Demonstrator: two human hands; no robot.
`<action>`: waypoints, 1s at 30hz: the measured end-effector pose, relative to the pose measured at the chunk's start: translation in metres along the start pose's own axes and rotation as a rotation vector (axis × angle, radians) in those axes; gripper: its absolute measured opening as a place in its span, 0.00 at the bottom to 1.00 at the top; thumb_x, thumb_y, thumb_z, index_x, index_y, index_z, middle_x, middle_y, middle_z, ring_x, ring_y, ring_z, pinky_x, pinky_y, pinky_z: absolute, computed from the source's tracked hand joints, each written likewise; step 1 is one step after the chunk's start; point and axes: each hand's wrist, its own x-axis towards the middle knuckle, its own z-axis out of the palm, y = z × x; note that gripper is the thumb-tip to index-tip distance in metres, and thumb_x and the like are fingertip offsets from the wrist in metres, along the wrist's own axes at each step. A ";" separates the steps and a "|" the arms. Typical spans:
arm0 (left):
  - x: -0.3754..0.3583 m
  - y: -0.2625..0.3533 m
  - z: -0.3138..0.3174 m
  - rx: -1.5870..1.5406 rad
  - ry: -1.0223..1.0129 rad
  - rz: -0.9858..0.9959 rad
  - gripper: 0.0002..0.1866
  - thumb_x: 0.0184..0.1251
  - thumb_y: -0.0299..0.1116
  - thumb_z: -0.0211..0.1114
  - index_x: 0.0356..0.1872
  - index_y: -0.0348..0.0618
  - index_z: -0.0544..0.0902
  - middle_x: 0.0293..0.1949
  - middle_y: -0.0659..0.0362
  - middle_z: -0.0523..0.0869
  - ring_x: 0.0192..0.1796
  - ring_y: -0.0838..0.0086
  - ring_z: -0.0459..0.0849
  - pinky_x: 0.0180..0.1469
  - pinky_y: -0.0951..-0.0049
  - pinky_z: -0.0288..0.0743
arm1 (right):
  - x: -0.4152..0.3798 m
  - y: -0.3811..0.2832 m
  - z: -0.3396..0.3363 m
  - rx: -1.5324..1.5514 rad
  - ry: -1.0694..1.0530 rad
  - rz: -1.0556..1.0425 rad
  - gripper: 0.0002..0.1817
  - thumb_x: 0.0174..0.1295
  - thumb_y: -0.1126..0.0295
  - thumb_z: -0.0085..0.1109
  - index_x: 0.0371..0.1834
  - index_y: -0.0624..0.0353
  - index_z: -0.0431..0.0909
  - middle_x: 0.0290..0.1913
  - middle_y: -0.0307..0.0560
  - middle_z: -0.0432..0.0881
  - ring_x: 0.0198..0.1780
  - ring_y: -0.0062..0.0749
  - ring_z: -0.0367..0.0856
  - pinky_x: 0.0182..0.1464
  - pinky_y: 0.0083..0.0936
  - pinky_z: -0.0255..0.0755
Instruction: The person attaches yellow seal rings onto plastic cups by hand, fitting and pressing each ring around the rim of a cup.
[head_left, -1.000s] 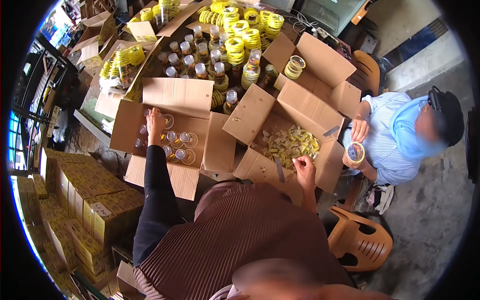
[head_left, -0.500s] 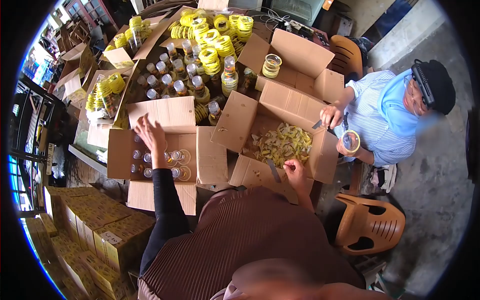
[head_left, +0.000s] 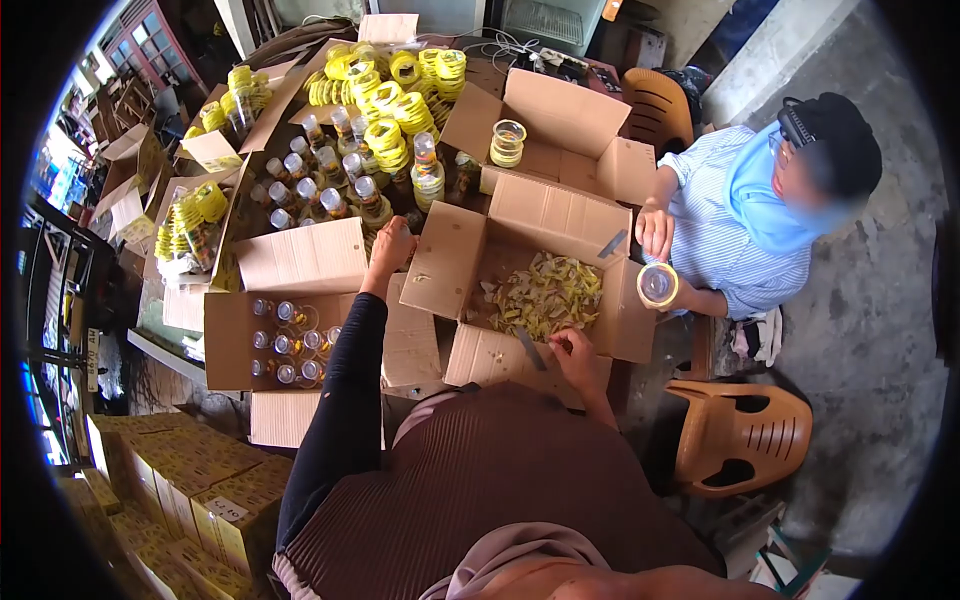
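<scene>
My left hand reaches past the open flaps to the back of the table, its fingers closed round the top of a jar that it mostly hides. Below and left of it, an open carton holds several clear-lidded jars. My right hand is pinched at the near edge of another carton; whatever is between its fingertips is too small to tell. A dark strip lies on the flap beside it. Yellow-green scraps fill that carton's bottom.
Lidded jars and stacks of yellow rings stand at the back. A yellow-banded container rests by another carton. On the right, a co-worker holds a round clear container. An orange chair and stacked boxes flank me.
My left hand has moved right from above the jar carton and closed at a jar. The co-worker's dark strip is now on the carton flap. The view has shifted.
</scene>
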 end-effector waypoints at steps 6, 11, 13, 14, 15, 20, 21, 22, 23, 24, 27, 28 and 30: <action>-0.020 0.012 -0.027 -0.013 0.247 0.208 0.17 0.54 0.31 0.73 0.42 0.38 0.78 0.38 0.45 0.85 0.41 0.49 0.85 0.43 0.58 0.78 | -0.004 0.007 0.000 0.006 0.035 -0.021 0.07 0.59 0.75 0.64 0.38 0.64 0.79 0.36 0.51 0.82 0.34 0.36 0.83 0.39 0.31 0.76; -0.056 0.056 -0.090 -0.139 0.477 0.145 0.15 0.61 0.31 0.71 0.45 0.38 0.79 0.37 0.47 0.86 0.39 0.59 0.86 0.43 0.64 0.79 | 0.012 0.004 0.009 0.020 0.050 -0.094 0.08 0.58 0.76 0.65 0.39 0.63 0.79 0.36 0.50 0.82 0.34 0.36 0.84 0.37 0.28 0.77; -0.067 0.055 -0.111 -0.327 0.538 0.145 0.15 0.65 0.33 0.69 0.48 0.37 0.78 0.39 0.50 0.86 0.42 0.66 0.86 0.45 0.68 0.80 | 0.020 -0.013 0.011 0.017 0.046 -0.131 0.08 0.60 0.74 0.66 0.40 0.61 0.79 0.35 0.47 0.82 0.34 0.32 0.84 0.36 0.26 0.77; -0.071 0.051 -0.119 -0.429 0.538 0.120 0.15 0.68 0.33 0.68 0.50 0.37 0.77 0.41 0.52 0.86 0.44 0.69 0.86 0.47 0.70 0.81 | 0.024 -0.023 0.011 0.017 0.048 -0.132 0.08 0.60 0.74 0.66 0.40 0.61 0.79 0.35 0.47 0.82 0.34 0.32 0.84 0.36 0.26 0.77; -0.074 0.043 -0.124 -0.751 0.458 0.120 0.16 0.71 0.34 0.64 0.53 0.36 0.75 0.46 0.54 0.84 0.48 0.72 0.84 0.50 0.71 0.82 | 0.029 -0.038 0.011 0.091 0.029 -0.134 0.07 0.61 0.74 0.65 0.41 0.61 0.79 0.35 0.46 0.82 0.35 0.29 0.83 0.37 0.25 0.77; -0.108 0.066 -0.126 -1.199 0.113 -0.038 0.13 0.75 0.37 0.59 0.53 0.44 0.75 0.48 0.57 0.84 0.47 0.71 0.86 0.51 0.66 0.83 | 0.059 -0.091 0.006 0.324 -0.141 -0.282 0.27 0.62 0.71 0.67 0.64 0.59 0.69 0.56 0.49 0.78 0.54 0.33 0.80 0.53 0.30 0.79; -0.111 0.068 -0.117 -1.247 0.042 -0.062 0.13 0.75 0.38 0.59 0.53 0.44 0.75 0.47 0.57 0.84 0.47 0.71 0.85 0.51 0.66 0.83 | 0.063 -0.100 0.004 0.389 -0.177 -0.297 0.34 0.62 0.70 0.68 0.70 0.56 0.63 0.62 0.52 0.73 0.59 0.37 0.77 0.56 0.33 0.78; -0.116 0.073 -0.106 -1.294 -0.030 -0.088 0.13 0.75 0.39 0.58 0.53 0.44 0.75 0.47 0.58 0.83 0.47 0.71 0.85 0.51 0.65 0.83 | 0.065 -0.110 0.001 0.454 -0.212 -0.311 0.40 0.62 0.69 0.68 0.75 0.53 0.57 0.68 0.54 0.68 0.65 0.41 0.73 0.59 0.36 0.77; -0.121 0.076 -0.093 -1.328 -0.082 -0.125 0.14 0.74 0.40 0.59 0.53 0.44 0.75 0.47 0.58 0.83 0.47 0.71 0.85 0.51 0.64 0.83 | 0.068 -0.118 -0.004 0.486 -0.259 -0.336 0.45 0.62 0.68 0.68 0.79 0.50 0.49 0.74 0.54 0.59 0.70 0.47 0.67 0.60 0.41 0.76; -0.127 0.081 -0.080 -1.361 -0.133 -0.164 0.14 0.74 0.41 0.59 0.53 0.44 0.76 0.46 0.58 0.83 0.47 0.71 0.85 0.51 0.64 0.83 | 0.070 -0.121 -0.005 0.481 -0.254 -0.335 0.45 0.62 0.68 0.68 0.79 0.50 0.49 0.74 0.54 0.59 0.70 0.47 0.67 0.60 0.41 0.76; -0.142 0.092 -0.052 -1.402 -0.250 -0.223 0.15 0.73 0.42 0.61 0.51 0.44 0.76 0.46 0.59 0.83 0.48 0.72 0.84 0.50 0.67 0.83 | 0.069 -0.129 -0.013 0.632 -0.323 -0.253 0.45 0.60 0.67 0.70 0.78 0.52 0.52 0.70 0.53 0.63 0.65 0.41 0.72 0.61 0.38 0.77; -0.145 0.092 -0.045 -1.444 -0.288 -0.225 0.15 0.73 0.42 0.61 0.51 0.44 0.76 0.46 0.59 0.83 0.47 0.72 0.84 0.49 0.67 0.83 | 0.068 -0.130 -0.020 0.630 -0.325 -0.253 0.45 0.60 0.67 0.70 0.78 0.52 0.52 0.70 0.53 0.63 0.65 0.41 0.72 0.61 0.38 0.77; -0.148 0.092 -0.039 -1.401 -0.281 -0.245 0.20 0.71 0.46 0.63 0.52 0.41 0.76 0.48 0.58 0.82 0.49 0.70 0.84 0.50 0.67 0.82 | 0.066 -0.130 -0.034 0.526 -0.407 -0.251 0.42 0.61 0.72 0.68 0.76 0.56 0.54 0.71 0.51 0.59 0.61 0.37 0.75 0.61 0.33 0.75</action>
